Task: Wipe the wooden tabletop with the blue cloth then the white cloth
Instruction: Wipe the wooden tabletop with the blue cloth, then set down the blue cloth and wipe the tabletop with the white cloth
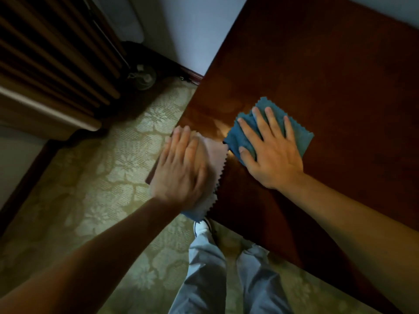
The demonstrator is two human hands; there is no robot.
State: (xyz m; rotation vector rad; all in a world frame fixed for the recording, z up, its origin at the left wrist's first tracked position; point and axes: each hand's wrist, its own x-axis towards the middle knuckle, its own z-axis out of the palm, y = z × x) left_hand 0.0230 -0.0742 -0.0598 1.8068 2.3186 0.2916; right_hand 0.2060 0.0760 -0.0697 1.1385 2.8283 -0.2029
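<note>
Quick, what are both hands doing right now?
Left hand: open, flat on the white cloth.
Right hand: open, fingers spread, pressing the blue cloth.

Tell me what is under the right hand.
Under the right hand, fingers spread flat, lies the blue cloth, pressed on the wooden tabletop. The cloth's zigzag edges show around the fingers; the part beneath the palm and the wood below it are covered.

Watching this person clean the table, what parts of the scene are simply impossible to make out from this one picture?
- Head view: the left hand is motion-blurred, so its finger contact is unclear.
- The white cloth is mostly covered by that hand.
- The blue cloth middle is hidden under the right hand.
- The wooden tabletop is cut off by the right edge.
- The object in the dark floor corner is too dim to identify.
</note>
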